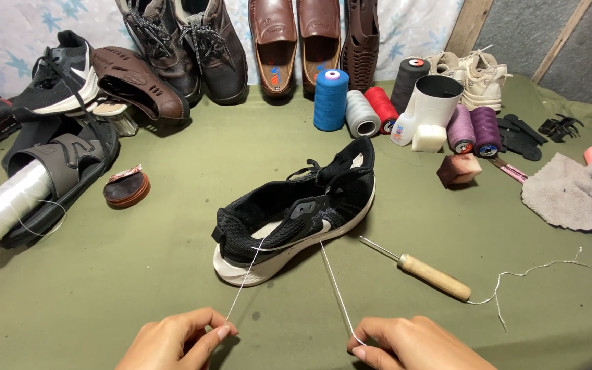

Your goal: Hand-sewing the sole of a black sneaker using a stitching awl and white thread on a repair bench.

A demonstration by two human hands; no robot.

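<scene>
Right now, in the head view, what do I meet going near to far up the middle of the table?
Left hand and right hand pinching white thread → black sneaker → blue thread spool → brown loafers by the patterned cloth.
</scene>
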